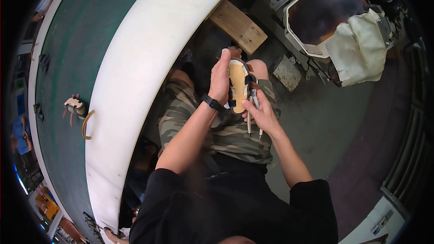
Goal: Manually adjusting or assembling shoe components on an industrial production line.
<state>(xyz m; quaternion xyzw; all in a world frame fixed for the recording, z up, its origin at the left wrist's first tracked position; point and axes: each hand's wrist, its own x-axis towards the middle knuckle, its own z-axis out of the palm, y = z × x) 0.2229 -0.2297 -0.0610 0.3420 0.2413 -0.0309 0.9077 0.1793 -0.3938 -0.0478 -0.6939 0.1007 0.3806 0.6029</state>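
As we look down past our camouflage shorts (181, 113), our left hand (220, 79) holds one side of a strappy sandal (238, 83), pale sole up, above the lap. Our right hand (263, 114) grasps pincers (249, 124), its thumb braced on the sole's near end. Whether the pincers bite a strap (their tips are hard to make out) we cannot tell. We would judge it best to keep the left palm firm, fingers clear, and any pull even. Left of us, the white worktop (117, 86) separates us from a second sandal (75, 105) on a green surface (68, 153); a wooden bench (238, 26) and a cloth-draped machine (325, 9) stand ahead, and our knees crowd the space below.
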